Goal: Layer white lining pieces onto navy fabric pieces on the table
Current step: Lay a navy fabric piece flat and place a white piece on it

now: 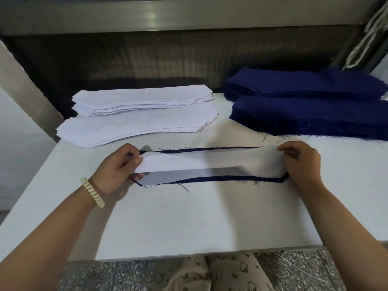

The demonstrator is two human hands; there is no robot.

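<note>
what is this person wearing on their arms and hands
No sleeves or gloves show. The left hand has a cream spiral coil band on its wrist. The right hand wears nothing visible.

The table (189, 223) is surfaced in matt, smooth white. The lining (210, 162) is thin, matt white cloth, slightly translucent. The navy piece (220, 178) is woven cloth, frayed at the edges. At 12 o'clock, a rail (189, 15) of brushed metal is seen, dully glossy.
</note>
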